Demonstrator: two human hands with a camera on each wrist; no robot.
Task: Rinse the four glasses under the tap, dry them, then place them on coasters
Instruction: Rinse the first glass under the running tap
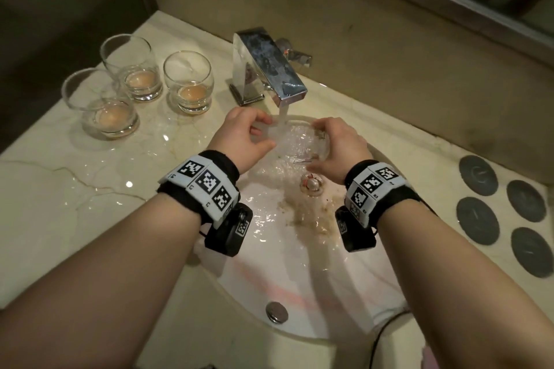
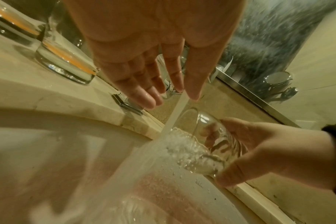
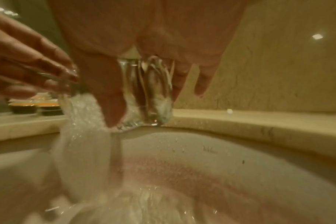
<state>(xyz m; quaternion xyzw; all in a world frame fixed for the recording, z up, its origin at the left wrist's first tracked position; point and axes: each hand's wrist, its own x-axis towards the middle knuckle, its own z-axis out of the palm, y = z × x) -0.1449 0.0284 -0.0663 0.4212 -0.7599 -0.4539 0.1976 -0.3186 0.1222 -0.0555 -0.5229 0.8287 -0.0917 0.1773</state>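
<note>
Right hand gripped the glass, tilted under the tap. Left hand open, fingers just beside its rim.

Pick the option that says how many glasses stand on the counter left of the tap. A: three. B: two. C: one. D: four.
A: three glasses stand there with orange residue, while the right hand holds the fourth glass under the tap.

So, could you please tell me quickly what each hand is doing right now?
Left hand: open, fingers straight beside the water stream, holding nothing.
Right hand: holding the glass under the tap.
</note>
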